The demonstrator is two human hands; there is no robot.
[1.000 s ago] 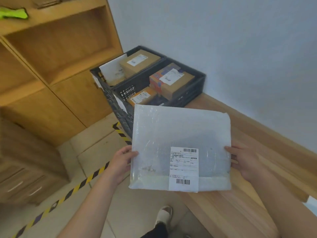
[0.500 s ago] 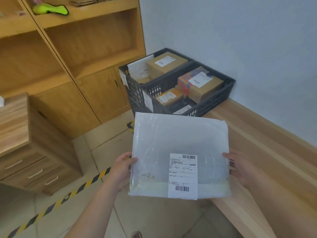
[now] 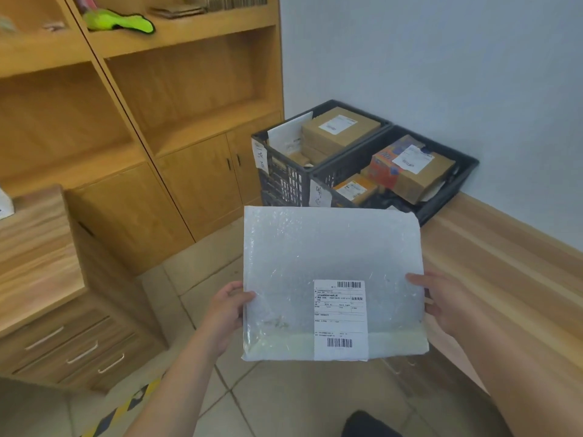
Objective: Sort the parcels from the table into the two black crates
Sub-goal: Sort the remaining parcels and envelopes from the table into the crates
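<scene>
Head view: I hold a flat white bubble-wrap mailer parcel (image 3: 331,279) up in front of me, in the lower middle of the frame, above the beige tiled floor (image 3: 284,398) and off any surface. My left hand (image 3: 225,313) grips its left edge and my right hand (image 3: 448,307) grips its right edge. On each hand the thumb lies over the front face; the other fingers go behind the parcel, hidden from me. A white shipping label (image 3: 340,320) with two barcodes sits on the parcel's lower right part, facing me.

Just above the parcel's top edge, in the centre right of the frame, two black plastic crates stand side by side against the pale wall. The left crate (image 3: 280,171) holds a brown cardboard box (image 3: 340,130) with a white label and a white envelope (image 3: 288,134) leaning at its left side. The right crate (image 3: 454,197) holds a cardboard box with orange and blue print (image 3: 410,171) and a small yellow-brown box (image 3: 355,189). Each crate carries a white paper tag on its near side; I cannot read the writing.

The light wooden tabletop (image 3: 504,263) runs along the right edge of the frame. A wooden shelf unit (image 3: 189,99) fills the upper left, with a bright green item (image 3: 120,22) on a high shelf. A wooden drawer cabinet (image 3: 47,279) stands at the left, and yellow-black striped tape (image 3: 126,408) crosses the floor at the bottom left.
</scene>
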